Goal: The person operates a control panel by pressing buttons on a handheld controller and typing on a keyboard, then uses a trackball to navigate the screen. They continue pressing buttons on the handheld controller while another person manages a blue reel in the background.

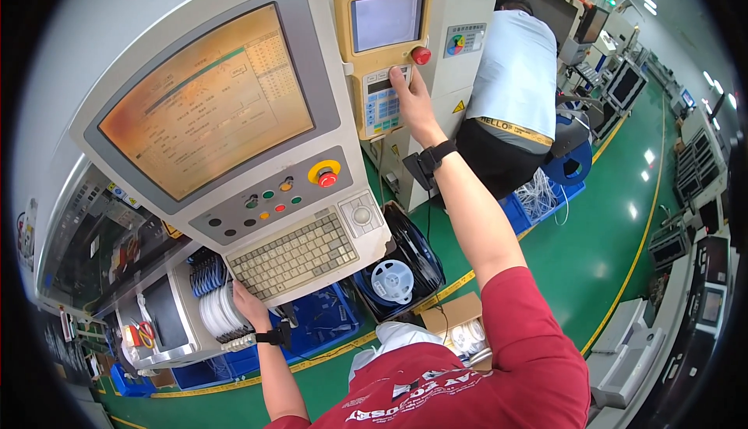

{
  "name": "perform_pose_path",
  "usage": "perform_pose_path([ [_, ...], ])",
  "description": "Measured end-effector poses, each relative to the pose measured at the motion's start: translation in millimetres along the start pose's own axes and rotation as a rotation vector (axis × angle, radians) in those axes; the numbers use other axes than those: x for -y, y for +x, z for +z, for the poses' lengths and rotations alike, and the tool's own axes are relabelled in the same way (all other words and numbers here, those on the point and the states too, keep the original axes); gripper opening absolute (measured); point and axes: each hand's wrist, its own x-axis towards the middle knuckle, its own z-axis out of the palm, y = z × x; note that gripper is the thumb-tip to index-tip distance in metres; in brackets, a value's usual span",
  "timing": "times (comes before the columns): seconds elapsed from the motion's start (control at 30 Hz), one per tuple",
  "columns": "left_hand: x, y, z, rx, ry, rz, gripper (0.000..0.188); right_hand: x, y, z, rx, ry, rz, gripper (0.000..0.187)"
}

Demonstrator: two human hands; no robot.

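Observation:
My right hand [414, 102] is at the right edge of a yellow control pendant [360, 86]. Its thumb lies over the keypad [382, 104], and the other fingers curl round the side, partly hidden. Above the keypad are a small screen [387, 21] and a red stop button [421, 56]. My left hand [251, 307] touches the lower left edge of a beige keyboard [296, 255] built into a machine console. That edge hides most of its fingers. Over the keyboard sit a button panel [269, 195] with a red emergency stop [326, 178] and a large lit monitor [206, 102].
A co-worker in a light blue shirt [514, 70] bends over the machine at the right. Below the console stand blue bins [319, 324] and a black box with a pale blue reel [392, 282]. White reels [222, 316] sit beside my left hand. A cardboard box [452, 312] lies near me.

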Motion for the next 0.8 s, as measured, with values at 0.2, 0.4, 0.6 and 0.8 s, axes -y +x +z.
perform_pose_path([
  [0.2, 9, 4, -7, 0.108, -0.035, -0.059, 0.054, -5, 1, -1, -0.004, 0.005, -0.008, 0.049],
  [0.4, 11, 5, -5, 0.108, 0.010, -0.056, 0.055, -9, -3, -6, 0.030, -0.037, -0.005, 0.047],
  [0.6, 12, 6, -7, 0.102, 0.016, -0.046, 0.055, -29, -27, -19, 0.135, -0.122, 0.058, 0.045],
  [0.8, 4, 4, -4, 0.065, 0.005, -0.042, 0.057, -54, -42, -28, 0.207, -0.037, -0.006, 0.039],
])
